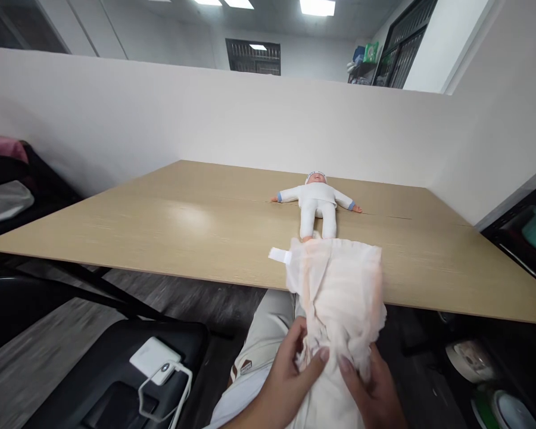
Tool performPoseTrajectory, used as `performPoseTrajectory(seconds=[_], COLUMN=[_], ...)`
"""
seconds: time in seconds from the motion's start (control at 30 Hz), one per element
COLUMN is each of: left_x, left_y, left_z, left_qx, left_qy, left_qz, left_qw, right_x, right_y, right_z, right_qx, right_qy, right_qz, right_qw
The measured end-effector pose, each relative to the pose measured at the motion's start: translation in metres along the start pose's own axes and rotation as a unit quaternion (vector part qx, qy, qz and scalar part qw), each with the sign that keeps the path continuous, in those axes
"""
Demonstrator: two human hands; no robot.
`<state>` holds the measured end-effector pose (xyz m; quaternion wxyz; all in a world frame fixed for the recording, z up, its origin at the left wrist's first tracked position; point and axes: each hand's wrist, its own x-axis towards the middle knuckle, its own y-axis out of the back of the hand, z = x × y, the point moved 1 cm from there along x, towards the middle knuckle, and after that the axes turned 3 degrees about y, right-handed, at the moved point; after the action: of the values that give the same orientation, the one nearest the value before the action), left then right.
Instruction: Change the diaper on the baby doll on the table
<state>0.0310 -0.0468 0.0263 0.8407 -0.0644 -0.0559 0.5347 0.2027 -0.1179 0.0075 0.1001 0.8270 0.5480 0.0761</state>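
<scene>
Both hands grip a pale pinkish-white disposable diaper [339,280] above my lap, just in front of the table edge. A white fastening tab [279,255] sticks out from its upper left side. My left hand [297,369] closes on the diaper's gathered middle from the left, thumb on top. From the right, my right hand [370,387] pinches the same bunched part, its thumb also on top; its other fingers are partly hidden behind the material. Beyond the diaper a baby doll [317,205] in white clothes lies on its back, arms spread, feet toward me.
The wooden table [183,220] runs back to a white partition [250,119]. On the left, a black chair [111,351] bears a white power bank [155,360] with a cable and a dark flat object [118,408]. Containers [471,360] stand low on the right.
</scene>
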Motion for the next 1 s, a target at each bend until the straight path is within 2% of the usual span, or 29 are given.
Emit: performPoseTrajectory(seconds=[0.13,0.2,0.27,0.33,0.47,0.57,0.7,0.87,1.0], left_x=[0.026,0.033,0.036,0.036,0.031,0.027,0.021,0.015,0.012], left_y=[0.006,0.011,0.014,0.014,0.011,0.009,0.011,0.018,0.021], left_z=[-0.025,-0.041,-0.053,-0.061,-0.067,-0.069,-0.067,-0.056,-0.051], left_qx=[-0.051,-0.063,-0.069,-0.074,-0.085,-0.091,-0.063,0.028,0.040], left_qy=[0.050,0.073,0.094,0.109,0.108,0.098,0.074,0.069,0.071], left_qz=[0.053,0.067,0.064,0.058,0.073,0.057,0.039,0.050,0.057], left_qw=[0.996,0.993,0.991,0.990,0.988,0.989,0.995,0.996,0.995], right_x=[0.044,0.054,0.056,0.053,0.046,0.049,0.068,0.091,0.103], right_y=[-0.007,-0.002,0.006,0.012,0.016,0.009,-0.012,-0.035,-0.049], right_z=[0.002,0.011,0.022,0.033,0.042,0.033,0.005,-0.030,-0.039], right_qx=[0.056,0.038,0.008,-0.028,-0.122,-0.187,-0.258,-0.304,-0.335], right_qy=[-0.017,-0.013,-0.015,-0.003,0.092,0.201,0.315,0.371,0.394], right_qz=[-0.119,-0.144,-0.139,-0.108,-0.002,0.040,0.014,0.015,-0.006], right_qw=[0.991,0.989,0.990,0.994,0.988,0.961,0.913,0.877,0.856])
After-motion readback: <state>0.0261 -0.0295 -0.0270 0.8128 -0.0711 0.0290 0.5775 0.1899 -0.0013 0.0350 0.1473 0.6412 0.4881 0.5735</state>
